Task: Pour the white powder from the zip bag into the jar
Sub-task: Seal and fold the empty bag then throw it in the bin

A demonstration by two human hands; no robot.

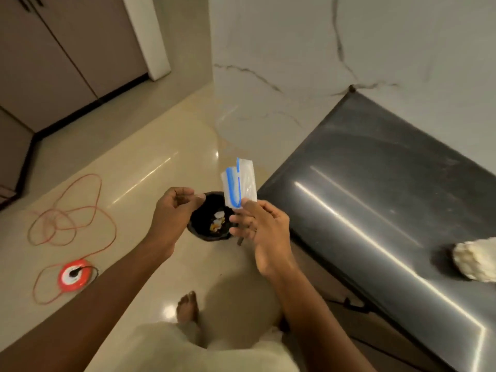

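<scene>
A small clear zip bag [240, 182] with a blue zip strip stands upright in the air, folded and looking flat. My right hand [261, 226] pinches its lower edge between thumb and forefinger, the other fingers spread. My left hand [174, 210] hovers just to the left, its fingers curled with thumb and forefinger nearly touching, and I cannot make out anything in it. Both hands are over a black bin [210, 221] on the floor that holds a few white and orange scraps. No jar is in view.
A dark polished counter [375, 197] runs along the right, with a white lumpy cloth or dough mass [475, 260] near its right edge. An orange cable [72, 210] loops across the floor to a red round reel [73, 275]. My bare foot [188, 307] stands below the bin.
</scene>
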